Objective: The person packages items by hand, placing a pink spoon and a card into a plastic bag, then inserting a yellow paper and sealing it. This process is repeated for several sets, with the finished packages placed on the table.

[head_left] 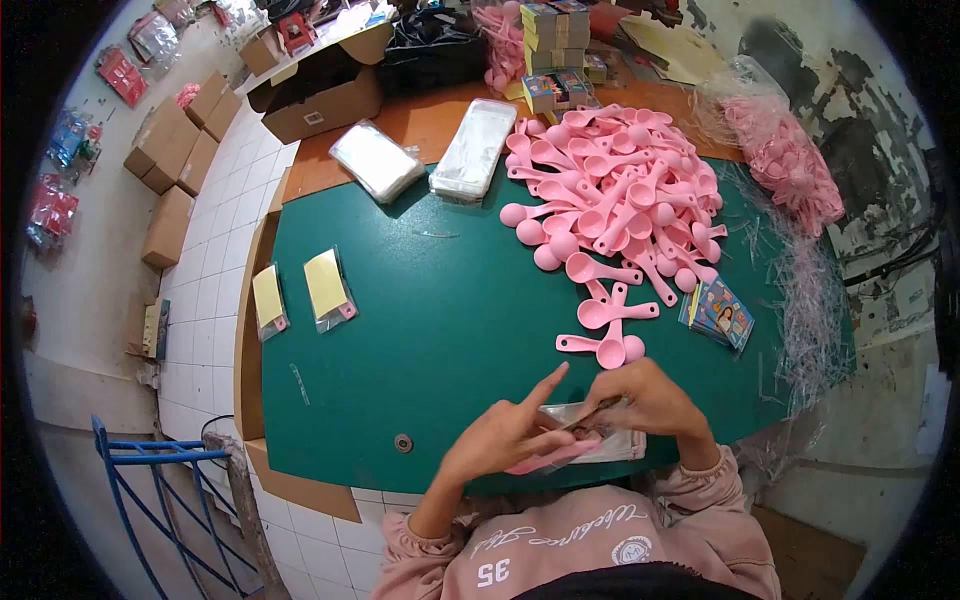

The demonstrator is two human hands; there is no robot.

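Your left hand [505, 440] pinched the pink spoon [548, 458] against the clear bag [612, 445], index finger up. Your right hand [650, 400] gripped the bag at the table [420, 330]'s near edge. That close to the edge, I'd guess the spoon could've slipped off.

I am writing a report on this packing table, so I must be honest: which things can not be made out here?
Head view only:
- clear bag: mostly covered by the left hand and right hand; contents unclear.
- pink spoon: partly hidden under the left hand.
- card stack: print too small.
- pink sweater: cut off by the bottom edge.
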